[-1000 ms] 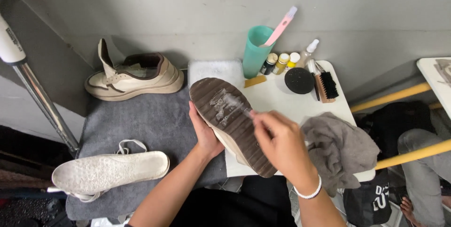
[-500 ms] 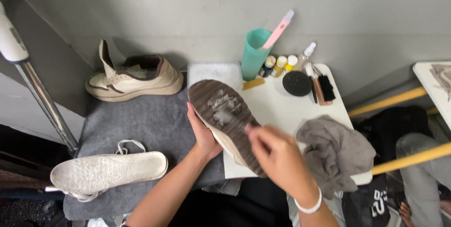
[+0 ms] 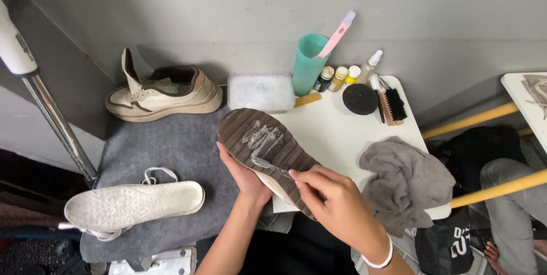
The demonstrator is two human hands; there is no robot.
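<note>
Beneath both hands spreads a grey felt mat (image 3: 171,150). The left hand (image 3: 242,175) cups a cream shoe with a ridged brown rubber sole (image 3: 265,150), turned sole-up. The right hand (image 3: 330,201) pinches a thin-handled small brush (image 3: 268,165), bristles on the foamy sole.

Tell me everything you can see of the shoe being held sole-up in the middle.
The held shoe with the brown ribbed sole is turned sole-up and lies slanted, one end toward the white foam block, the other toward the person. The grooved, rubber-like sole carries a whitish foamy smear near its upper middle. A cream edge shows along its lower side. The left hand cups it from below; the right hand presses a small brush against the sole. It hangs over the white tabletop's left edge.
</note>
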